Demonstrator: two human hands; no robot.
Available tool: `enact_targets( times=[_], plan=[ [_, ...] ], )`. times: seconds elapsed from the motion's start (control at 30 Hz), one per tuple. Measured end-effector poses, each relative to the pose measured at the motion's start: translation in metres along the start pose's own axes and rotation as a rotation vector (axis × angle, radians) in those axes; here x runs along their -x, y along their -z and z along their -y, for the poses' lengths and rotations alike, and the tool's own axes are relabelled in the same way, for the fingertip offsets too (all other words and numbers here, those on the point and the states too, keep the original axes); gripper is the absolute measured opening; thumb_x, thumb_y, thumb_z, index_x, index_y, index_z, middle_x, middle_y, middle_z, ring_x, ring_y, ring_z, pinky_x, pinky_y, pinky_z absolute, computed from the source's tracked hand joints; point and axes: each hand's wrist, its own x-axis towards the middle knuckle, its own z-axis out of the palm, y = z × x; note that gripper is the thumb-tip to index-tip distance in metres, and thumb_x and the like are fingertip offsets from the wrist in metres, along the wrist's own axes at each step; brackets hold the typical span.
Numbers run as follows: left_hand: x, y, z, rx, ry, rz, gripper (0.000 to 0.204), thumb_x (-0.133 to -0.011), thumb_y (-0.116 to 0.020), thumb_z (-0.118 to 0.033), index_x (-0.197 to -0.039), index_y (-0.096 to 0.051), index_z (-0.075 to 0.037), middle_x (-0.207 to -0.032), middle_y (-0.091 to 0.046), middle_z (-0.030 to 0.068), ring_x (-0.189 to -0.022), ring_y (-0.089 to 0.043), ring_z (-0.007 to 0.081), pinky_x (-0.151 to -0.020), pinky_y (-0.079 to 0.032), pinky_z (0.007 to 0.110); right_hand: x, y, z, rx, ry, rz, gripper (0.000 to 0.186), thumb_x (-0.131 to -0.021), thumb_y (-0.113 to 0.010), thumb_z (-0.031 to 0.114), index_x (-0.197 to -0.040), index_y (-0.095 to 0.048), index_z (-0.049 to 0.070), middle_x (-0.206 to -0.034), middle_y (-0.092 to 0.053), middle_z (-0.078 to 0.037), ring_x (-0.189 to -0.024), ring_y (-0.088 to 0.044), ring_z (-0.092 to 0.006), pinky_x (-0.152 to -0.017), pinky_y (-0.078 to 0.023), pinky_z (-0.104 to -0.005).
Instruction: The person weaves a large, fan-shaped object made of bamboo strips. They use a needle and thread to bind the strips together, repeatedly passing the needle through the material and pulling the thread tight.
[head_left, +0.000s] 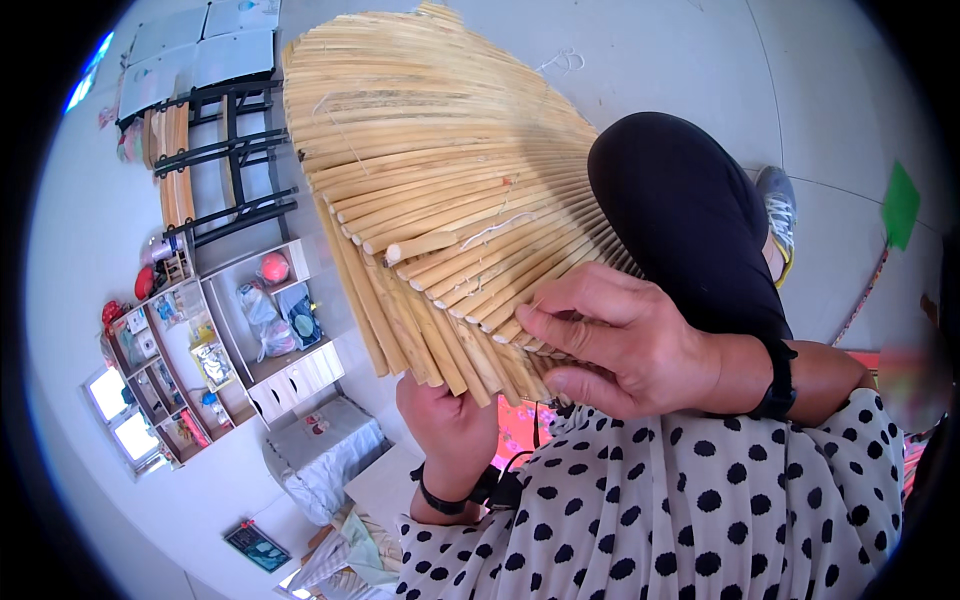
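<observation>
Black-dotted white cloth (640,500) of the person's top fills the lower part of the view, a dark band (777,380) circling the right wrist. Just past it, the right hand (625,335) bends its fingertips onto the ends of a stick mat (440,140), thumb lower and apart from them; whether they pinch a thread, I cannot tell. The left hand (447,415) is curled at the mat's lower edge, fingers partly hidden, so its grip cannot be judged. The mat, pale sticks in overlapping layers, spreads forward from both hands, a loose white thread (497,228) across it. Beside it juts a dark trouser leg (680,210), with a grey shoe (780,220) beyond, on the pale floor (650,40). Farther left stand a shelf unit (240,399) holding a pink ball (274,267) and a black-framed rack (240,150).
</observation>
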Motion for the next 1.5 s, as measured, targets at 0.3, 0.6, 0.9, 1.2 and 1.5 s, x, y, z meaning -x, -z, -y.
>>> enact_targets(
  times=[0.3, 0.6, 0.9, 1.2, 1.5],
  plan=[
    [0.000, -0.003, -0.015, 0.176, 0.138, -0.014, 0.033, -0.084, -0.064, -0.002, -0.114, -0.053, 0.007, -0.097, -0.070, 0.0146, -0.086, -0.069, 0.0192, -0.074, -0.053, 0.030, 0.003, -0.002, 0.006, 0.068, 0.002, 0.037, 0.085, -0.065, -0.085, 0.047, -0.121, -0.058, -0.010, -0.108, -0.056, -0.017, -0.088, -0.061, -0.0314, -0.075, -0.053, -0.0381],
    [-0.001, 0.005, -0.006, 0.366, 0.122, 0.144, 0.046, -0.087, -0.052, 0.004, -0.133, -0.043, 0.003, -0.120, -0.061, 0.0132, -0.106, -0.060, 0.0174, -0.091, -0.048, 0.030, 0.009, -0.006, 0.020, 0.181, -0.115, 0.017, 0.076, -0.065, -0.087, 0.024, -0.127, -0.055, -0.007, -0.112, -0.056, -0.019, -0.097, -0.060, -0.0317, -0.083, -0.053, -0.0388],
    [-0.057, 0.084, 0.005, -0.529, -0.513, -0.145, 0.075, -0.068, -0.075, -0.003, -0.137, -0.046, -0.006, -0.150, -0.034, 0.0219, -0.138, -0.034, 0.0379, -0.113, -0.028, 0.048, 0.011, -0.016, 0.042, 0.283, -0.220, 0.068, 0.062, -0.068, -0.077, 0.009, -0.124, -0.055, -0.007, -0.115, -0.054, -0.020, -0.101, -0.058, -0.0370, -0.085, -0.052, -0.0391],
    [-0.108, 0.073, 0.010, -0.649, -1.060, 0.429, 0.068, -0.064, -0.071, 0.005, -0.129, -0.057, -0.010, -0.135, -0.055, 0.0077, -0.135, -0.043, 0.0308, -0.110, -0.035, 0.051, 0.016, -0.021, 0.046, 0.361, -0.265, 0.139, 0.056, -0.068, -0.071, 0.005, -0.122, -0.058, -0.005, -0.114, -0.056, -0.019, -0.105, -0.056, -0.0356, -0.087, -0.051, -0.0393],
    [-0.093, 0.066, 0.048, -0.353, -1.066, 0.387, 0.043, -0.060, -0.074, 0.000, -0.101, -0.061, -0.007, -0.100, -0.065, 0.0076, -0.100, -0.062, 0.0247, -0.088, -0.046, 0.038, -0.003, 0.000, 0.048, 0.450, -0.241, 0.390, 0.055, -0.065, -0.066, 0.002, -0.120, -0.061, -0.004, -0.115, -0.057, -0.019, -0.108, -0.055, -0.0357, -0.094, -0.048, -0.0394]
  ],
)
